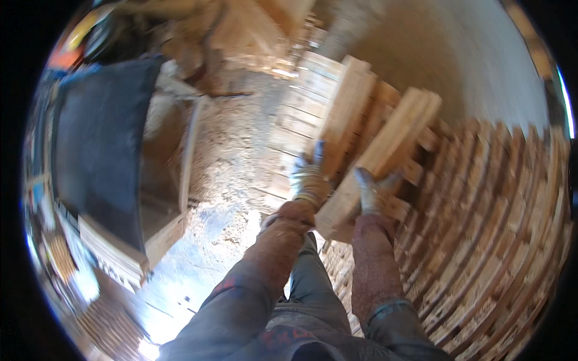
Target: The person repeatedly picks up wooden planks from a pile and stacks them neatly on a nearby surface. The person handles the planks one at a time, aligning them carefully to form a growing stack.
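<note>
My left hand (309, 180), in a striped work glove with bluish fingertips, is at the left edge of a long wooden beam (348, 114). Its fingers look stretched and apart, though motion blurs them. A second thick wooden beam (385, 153) lies slantwise to the right, its near end close to my legs. My gloved right hand (374, 189) grips this beam near that end, thumb over its top and fingers toward its right side. Brownish sleeves cover both forearms. Between the beams, more reddish timber (374, 108) shows partly. The undersides of the beams are hidden.
A slatted wooden platform (295, 123) runs along the left of the beams. Rows of stacked timber (481, 222) fill the right side. On the left stands a wood-framed box with a dark panel (99, 144). Sawdust (232, 162) covers the floor between; a pale wall (487, 66) rises behind.
</note>
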Demonstrator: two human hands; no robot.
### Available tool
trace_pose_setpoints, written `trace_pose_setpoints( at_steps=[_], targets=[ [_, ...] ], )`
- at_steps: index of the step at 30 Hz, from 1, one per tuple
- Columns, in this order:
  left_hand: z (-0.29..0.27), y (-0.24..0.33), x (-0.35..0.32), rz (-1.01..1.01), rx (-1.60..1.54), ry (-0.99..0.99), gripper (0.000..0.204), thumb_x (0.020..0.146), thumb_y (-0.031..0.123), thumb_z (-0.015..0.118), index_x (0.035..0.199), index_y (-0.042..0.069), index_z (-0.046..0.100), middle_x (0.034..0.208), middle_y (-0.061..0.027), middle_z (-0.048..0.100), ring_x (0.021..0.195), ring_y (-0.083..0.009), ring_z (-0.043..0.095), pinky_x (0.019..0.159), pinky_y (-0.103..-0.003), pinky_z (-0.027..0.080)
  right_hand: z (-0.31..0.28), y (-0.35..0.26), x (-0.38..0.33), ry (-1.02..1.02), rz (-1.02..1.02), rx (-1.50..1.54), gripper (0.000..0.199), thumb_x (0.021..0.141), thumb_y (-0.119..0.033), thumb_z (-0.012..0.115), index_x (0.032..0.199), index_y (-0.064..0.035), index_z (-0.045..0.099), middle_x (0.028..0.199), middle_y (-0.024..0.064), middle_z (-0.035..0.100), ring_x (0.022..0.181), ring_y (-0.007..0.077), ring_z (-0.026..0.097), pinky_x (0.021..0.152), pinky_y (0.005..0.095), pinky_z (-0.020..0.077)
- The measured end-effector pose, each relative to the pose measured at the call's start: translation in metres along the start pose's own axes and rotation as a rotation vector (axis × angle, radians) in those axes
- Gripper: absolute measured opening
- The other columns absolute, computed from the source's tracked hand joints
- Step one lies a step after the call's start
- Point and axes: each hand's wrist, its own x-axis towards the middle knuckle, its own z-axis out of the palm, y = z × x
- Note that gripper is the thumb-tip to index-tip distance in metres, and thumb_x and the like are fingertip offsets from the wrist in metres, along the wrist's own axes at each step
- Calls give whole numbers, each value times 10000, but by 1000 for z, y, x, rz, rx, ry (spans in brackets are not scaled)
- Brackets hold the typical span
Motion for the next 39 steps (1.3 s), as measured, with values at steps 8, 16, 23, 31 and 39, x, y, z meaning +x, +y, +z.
trace_pose_setpoints(
  at_steps=[8,16,23,31,39],
  targets=[
    [-154,-135,-44,12,-1166,-98,1405,713,233,974,1687,146,-36,1678,-259,288,1579,-328,220,1288,-414,196,-8,52,28,-161,20,140,595,832,-228,883,1255,117,647,1235,177,700,1049,252,670,943,412,570],
    [-268,-441,-153,-704,-996,791,1196,756,229,940,1634,73,142,1434,-289,522,1322,-416,545,1127,-508,493,38,13,-43,-277,-643,-329,908,760,-158,854,1515,26,385,1391,184,567,1189,314,608,999,446,544],
    [-285,-596,-178,-1441,-188,631,1349,670,767,821,1613,13,221,1481,-239,444,1379,-433,429,1158,-536,398,257,-163,-279,-1205,-926,24,787,810,-138,846,1450,-13,405,1211,227,675,1018,332,731,863,453,645],
    [-264,-633,-198,-1354,-301,495,1332,778,934,536,1675,55,89,1719,-268,105,1586,-490,50,1266,-614,75,461,-238,-552,-1166,-1182,-587,1040,783,-437,894,1576,-37,353,1431,255,597,1333,373,596,1141,449,475],
    [-229,-657,-210,-1233,-124,667,911,996,784,301,1674,181,218,1667,-321,230,1550,-526,169,1231,-664,114,513,-152,-580,-1019,-1478,-492,919,759,-473,894,1455,-48,472,1418,229,536,1275,406,554,1060,519,499]
  ],
)
